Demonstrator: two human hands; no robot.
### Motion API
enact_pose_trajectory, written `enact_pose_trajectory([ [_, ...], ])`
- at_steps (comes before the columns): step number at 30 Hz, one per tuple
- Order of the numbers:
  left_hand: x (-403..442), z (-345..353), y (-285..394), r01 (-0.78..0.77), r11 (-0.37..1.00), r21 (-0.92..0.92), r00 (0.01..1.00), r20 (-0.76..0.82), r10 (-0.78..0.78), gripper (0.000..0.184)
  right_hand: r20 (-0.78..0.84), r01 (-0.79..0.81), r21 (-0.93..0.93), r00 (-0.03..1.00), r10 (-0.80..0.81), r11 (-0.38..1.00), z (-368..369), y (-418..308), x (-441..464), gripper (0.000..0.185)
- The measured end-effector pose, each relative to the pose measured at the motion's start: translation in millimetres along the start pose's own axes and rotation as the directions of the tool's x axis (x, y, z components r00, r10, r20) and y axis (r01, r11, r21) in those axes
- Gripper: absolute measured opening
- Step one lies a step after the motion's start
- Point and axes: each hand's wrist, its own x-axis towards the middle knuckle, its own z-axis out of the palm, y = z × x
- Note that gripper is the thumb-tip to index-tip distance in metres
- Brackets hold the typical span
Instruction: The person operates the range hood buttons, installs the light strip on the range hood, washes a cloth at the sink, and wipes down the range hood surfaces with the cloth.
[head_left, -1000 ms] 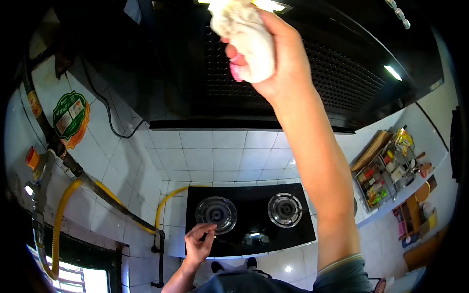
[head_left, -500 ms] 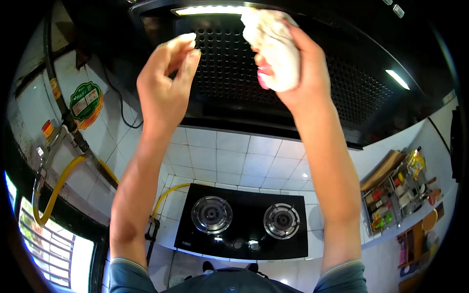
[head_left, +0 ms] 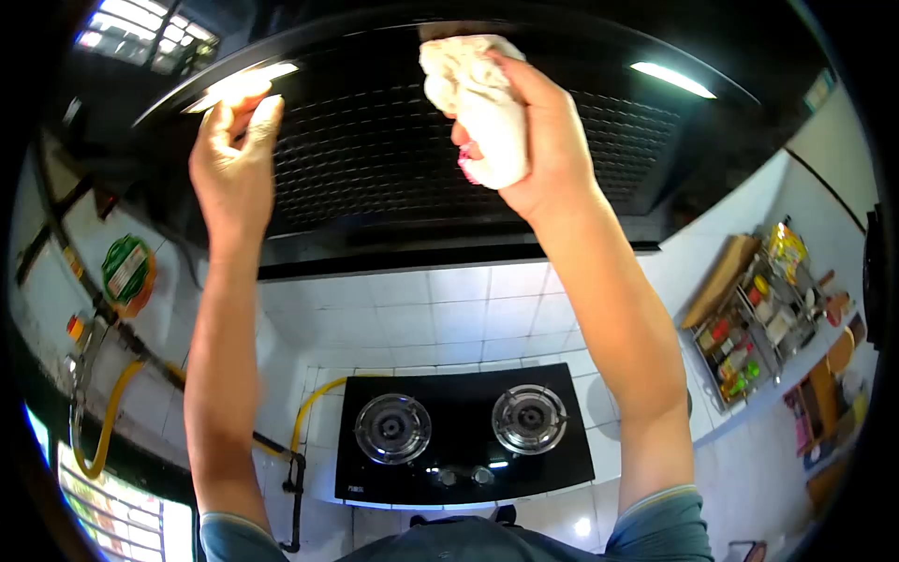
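Note:
A crumpled whitish cloth (head_left: 482,108) with a pink patch is gripped in my right hand (head_left: 548,140), against the underside of the black range hood (head_left: 356,155). My left hand (head_left: 234,159) is raised beside the hood's lit left lamp (head_left: 248,82). Its thumb and fingers are bent toward each other with a small gap, and nothing shows between them. Perforated filter panels span the hood between and beyond both hands.
Below is a black two-burner gas stove (head_left: 459,468) against white wall tiles (head_left: 459,304). A yellow hose (head_left: 117,403) and dark pipe run at left, above a barred window (head_left: 112,506). A rack of bottles (head_left: 735,351) stands at right.
My left hand has risen from beside the stove to the hood's left lamp. The cloth in my right hand has shifted across the hood, and the view has tilted, showing more of the hood.

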Motion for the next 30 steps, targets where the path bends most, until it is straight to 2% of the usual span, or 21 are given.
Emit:
enact_pose_trajectory([
  [2,1.2,8.3,1.3,0.039,0.999,-0.031,0.999,0.002,-0.039,0.022,-0.063,0.049,-0.03,0.997,-0.051,0.998,-33.0,-24.6,-10.6,0.034],
  [5,-1.0,20.6,15.1,0.104,0.994,0.044,0.995,0.007,-0.104,0.036,-0.046,0.088,-0.051,0.995,-0.091,0.995,-85.5,-60.8,-19.9,0.042],
  [6,2.0,22.5,13.6,0.136,0.988,0.069,0.99,0.03,-0.138,0.04,-0.119,0.139,-0.105,0.981,-0.152,0.985,-93.6,-70.6,-22.7,0.044],
  [10,-6.4,50.0,34.9,0.187,0.982,-0.016,0.982,-0.007,-0.187,0.039,0.094,0.236,0.042,0.967,-0.239,0.971,-150.0,-88.0,-14.8,0.046],
  [12,-9.6,60.4,43.9,0.282,0.957,-0.07,0.959,-0.023,-0.284,0.037,0.055,0.178,0.043,0.982,-0.18,0.983,-142.9,-81.1,-13.3,0.043],
  [15,-16.2,84.7,60.0,0.298,0.953,-0.045,0.954,0.039,-0.297,0.039,0.015,0.167,0.004,0.986,-0.167,0.986,-139.2,-79.7,-12.7,0.041],
  [17,-17.7,96.7,70.3,0.274,0.961,-0.032,0.961,0.039,-0.273,0.041,0.004,0.219,0.019,0.976,-0.219,0.976,-155.4,-89.2,-15.0,0.04],
  [18,-17.8,100.4,74.5,0.268,0.963,-0.014,0.963,0.036,-0.267,0.042,-0.121,0.282,0.061,0.954,-0.273,0.958,-163.9,-94.5,-14.6,0.04],
  [21,-16.1,108.3,75.2,0.245,0.969,0.035,0.969,0.021,-0.246,0.043,-0.025,0.346,0.129,0.938,-0.346,0.929,-168.2,-98.5,-15.6,0.039],
  [22,-14.7,109.5,72.4,0.256,0.966,0.04,0.966,0.018,-0.256,0.043,-0.102,0.376,0.091,0.925,-0.367,0.922,-154.7,-90.1,-15.5,0.039],
  [25,-15.4,112.0,72.3,0.272,0.961,0.052,0.962,-0.002,-0.273,0.043,-0.127,0.084,0.004,0.988,-0.083,0.996,-125.6,-85.5,-24.2,0.035],
  [26,-15.5,112.6,73.4,0.277,0.96,0.044,0.961,-0.008,-0.277,0.043,-0.067,0.084,0.005,0.994,-0.083,0.996,-124.1,-85.3,-22.6,0.032],
  [29,-15.8,112.4,76.4,0.289,0.955,0.066,0.957,0.001,-0.289,0.042,-0.055,0.16,0.104,0.986,-0.154,0.982,-139.2,-95.5,-24.6,0.031],
  [30,-15.8,112.2,77.4,0.29,0.954,0.069,0.957,-0.013,-0.29,0.042,-0.071,0.152,0.127,0.987,-0.144,0.98,-141.4,-100.3,-26.2,0.036],
])
